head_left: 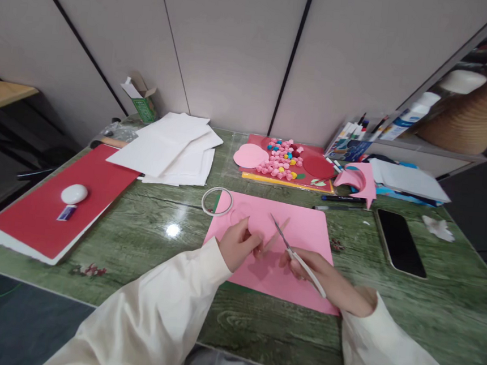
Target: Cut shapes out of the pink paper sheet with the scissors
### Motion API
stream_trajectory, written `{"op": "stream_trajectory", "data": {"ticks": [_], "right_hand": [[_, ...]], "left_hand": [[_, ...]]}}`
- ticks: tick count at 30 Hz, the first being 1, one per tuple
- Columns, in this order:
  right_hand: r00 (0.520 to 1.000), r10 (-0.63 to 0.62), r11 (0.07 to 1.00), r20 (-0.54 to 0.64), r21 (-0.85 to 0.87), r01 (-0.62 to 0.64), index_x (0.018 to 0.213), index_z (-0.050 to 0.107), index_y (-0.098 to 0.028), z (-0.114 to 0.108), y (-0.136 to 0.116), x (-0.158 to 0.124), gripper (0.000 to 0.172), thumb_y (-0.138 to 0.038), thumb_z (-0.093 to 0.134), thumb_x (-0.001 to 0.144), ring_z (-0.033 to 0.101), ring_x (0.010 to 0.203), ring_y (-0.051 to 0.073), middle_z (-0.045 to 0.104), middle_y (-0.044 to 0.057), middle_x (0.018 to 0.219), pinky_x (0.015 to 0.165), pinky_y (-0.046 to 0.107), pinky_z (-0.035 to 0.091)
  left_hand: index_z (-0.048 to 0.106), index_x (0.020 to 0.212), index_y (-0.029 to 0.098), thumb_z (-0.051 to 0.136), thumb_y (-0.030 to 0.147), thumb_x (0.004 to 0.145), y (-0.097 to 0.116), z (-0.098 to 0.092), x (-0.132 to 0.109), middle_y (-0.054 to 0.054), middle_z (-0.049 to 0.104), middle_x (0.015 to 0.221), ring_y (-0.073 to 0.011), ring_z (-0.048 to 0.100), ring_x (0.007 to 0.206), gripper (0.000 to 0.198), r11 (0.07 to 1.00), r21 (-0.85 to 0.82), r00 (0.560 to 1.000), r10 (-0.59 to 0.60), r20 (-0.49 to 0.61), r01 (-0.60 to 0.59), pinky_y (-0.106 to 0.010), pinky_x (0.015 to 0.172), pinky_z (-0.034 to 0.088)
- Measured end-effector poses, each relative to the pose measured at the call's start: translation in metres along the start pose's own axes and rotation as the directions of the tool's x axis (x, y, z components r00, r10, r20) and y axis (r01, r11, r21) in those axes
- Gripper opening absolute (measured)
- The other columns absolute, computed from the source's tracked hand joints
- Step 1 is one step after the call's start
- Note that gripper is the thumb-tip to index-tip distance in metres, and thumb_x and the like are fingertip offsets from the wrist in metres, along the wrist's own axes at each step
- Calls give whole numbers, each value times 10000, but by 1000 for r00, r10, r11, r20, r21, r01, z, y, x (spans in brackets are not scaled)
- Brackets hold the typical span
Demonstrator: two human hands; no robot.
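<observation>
My right hand (315, 268) grips a pair of white-handled scissors (304, 267), blades pointing up and to the left. Just left of it, my left hand (240, 245) is closed, thumb and fingers pinched together; what they hold is hard to make out. A narrow pinkish-tan strip (280, 231) crosses the scissor blade near the left fingertips. Both hands are above a pink sheet of paper (308, 225) lying on the table. A faint round outline (241, 212) shows beyond the left hand. At the sheet's far left corner lies a roll of tape (203, 202).
White sheets (157, 144) and a red sheet (49, 211) lie left. Behind are small pink pieces (281, 166) on red paper and a pink cut-out (369, 179). A phone (402, 242), pens (342, 199) and a crumpled white scrap (438, 228) lie right.
</observation>
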State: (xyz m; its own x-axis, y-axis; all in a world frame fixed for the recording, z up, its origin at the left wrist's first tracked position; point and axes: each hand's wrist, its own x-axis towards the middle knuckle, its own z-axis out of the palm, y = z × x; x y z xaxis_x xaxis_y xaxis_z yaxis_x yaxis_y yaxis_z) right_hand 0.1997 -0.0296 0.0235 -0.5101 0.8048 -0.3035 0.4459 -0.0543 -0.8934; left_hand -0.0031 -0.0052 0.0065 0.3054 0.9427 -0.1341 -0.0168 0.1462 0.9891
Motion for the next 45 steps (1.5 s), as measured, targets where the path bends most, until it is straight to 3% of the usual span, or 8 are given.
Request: {"op": "stream_trajectory", "data": {"ticks": [45], "right_hand": [[1000, 16, 999, 15, -35, -16, 815, 550, -159, 0, 3, 5, 365, -497, 412, 815, 400, 580, 121, 457, -9, 634, 531, 227, 332]], "left_hand": [[369, 720, 178, 458, 273, 754, 2, -2, 4, 47, 548, 546, -64, 493, 402, 135, 990, -139, 993, 10, -118, -26, -191, 391, 305]]}}
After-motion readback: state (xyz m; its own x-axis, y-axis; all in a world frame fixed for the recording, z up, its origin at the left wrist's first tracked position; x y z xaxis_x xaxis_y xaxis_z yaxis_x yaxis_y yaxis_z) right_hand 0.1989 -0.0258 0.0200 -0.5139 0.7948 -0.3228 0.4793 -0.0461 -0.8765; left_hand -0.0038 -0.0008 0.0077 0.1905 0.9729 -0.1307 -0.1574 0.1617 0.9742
